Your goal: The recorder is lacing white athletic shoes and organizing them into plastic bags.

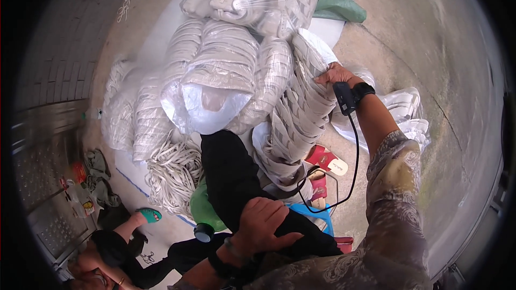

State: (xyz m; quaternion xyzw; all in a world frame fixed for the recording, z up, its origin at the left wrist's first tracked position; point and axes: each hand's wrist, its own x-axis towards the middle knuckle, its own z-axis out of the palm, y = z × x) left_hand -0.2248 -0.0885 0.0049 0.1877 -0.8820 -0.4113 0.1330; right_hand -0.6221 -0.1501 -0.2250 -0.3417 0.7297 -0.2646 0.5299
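Note:
My right hand (pixel 339 74) reaches out to the upper end of a long stack of nested grey-and-white shoe uppers (pixel 301 113), its fingers closed on the edge near a white upper (pixel 313 48). The stack leans toward my legs. A small black box with a cable sits at that wrist. My left hand (pixel 262 220) rests flat on my black trouser leg, fingers stretched and thumb apart, holding nothing. Beside the stack lie plastic-wrapped bundles of similar uppers (pixel 223 53). A heap of white laces or strips (pixel 174 174) lies left of my leg.
More loose white uppers (pixel 406 110) lie to the right. Red slippers (pixel 321 158) and a blue plastic piece (pixel 317 212) are near my legs. A green bottle (pixel 204 207) stands at left. Another person (pixel 115 252) sits lower left. Green sheeting (pixel 336 0) lies far back.

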